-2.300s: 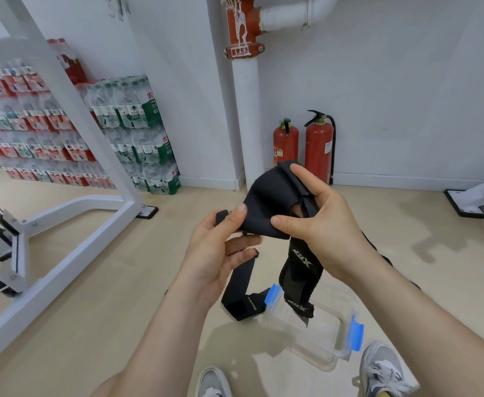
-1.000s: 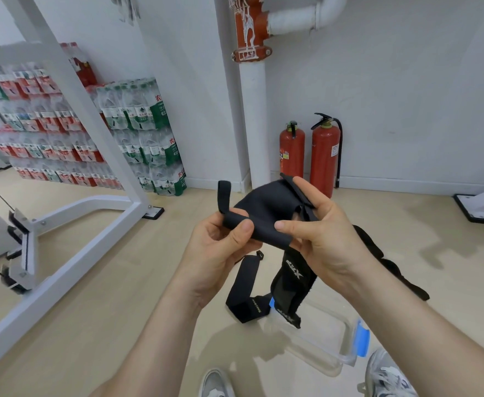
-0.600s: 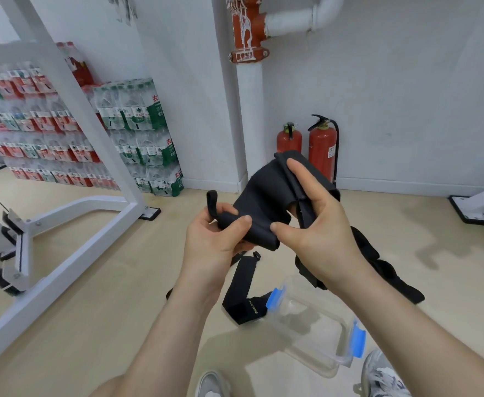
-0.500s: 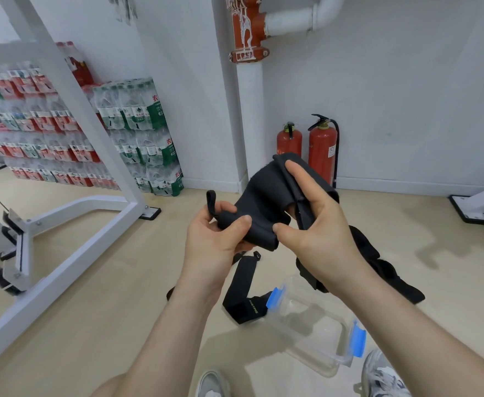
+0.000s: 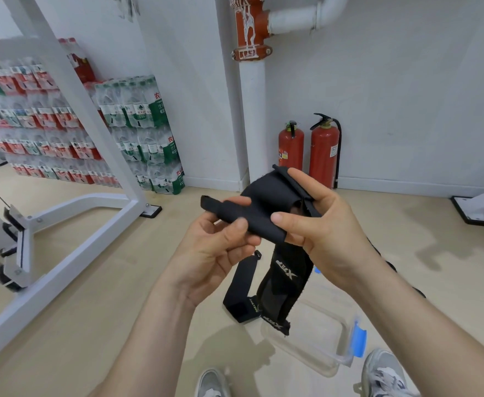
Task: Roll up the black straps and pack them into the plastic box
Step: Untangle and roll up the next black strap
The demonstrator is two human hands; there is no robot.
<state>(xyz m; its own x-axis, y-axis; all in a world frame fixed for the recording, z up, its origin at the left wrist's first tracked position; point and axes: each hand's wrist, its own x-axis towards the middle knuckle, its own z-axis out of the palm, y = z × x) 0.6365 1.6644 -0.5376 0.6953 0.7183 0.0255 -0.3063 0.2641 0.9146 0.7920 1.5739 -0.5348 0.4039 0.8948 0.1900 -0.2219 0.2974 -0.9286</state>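
I hold a black strap (image 5: 263, 204) in front of me at chest height. My left hand (image 5: 217, 247) pinches its partly rolled left end between thumb and fingers. My right hand (image 5: 320, 224) grips the wide padded part from the right, thumb on the front. The strap's tail with white lettering (image 5: 283, 285) hangs down over the clear plastic box (image 5: 329, 353), which lies open on the floor and has blue clips. A second black strap (image 5: 240, 290) lies on the floor left of the box. More black strap shows behind my right forearm (image 5: 389, 265).
A white gym frame (image 5: 72, 179) stands at the left. Stacked packs of bottled water (image 5: 137, 138) line the wall behind it. Two red fire extinguishers (image 5: 309, 150) stand by a white pipe. My shoes (image 5: 383, 373) are by the box. Another white frame base (image 5: 472, 210) is at far right.
The rolled left end has swung from upright to lying level. The hanging tail with the lettering now shows below my right hand again, over the box.
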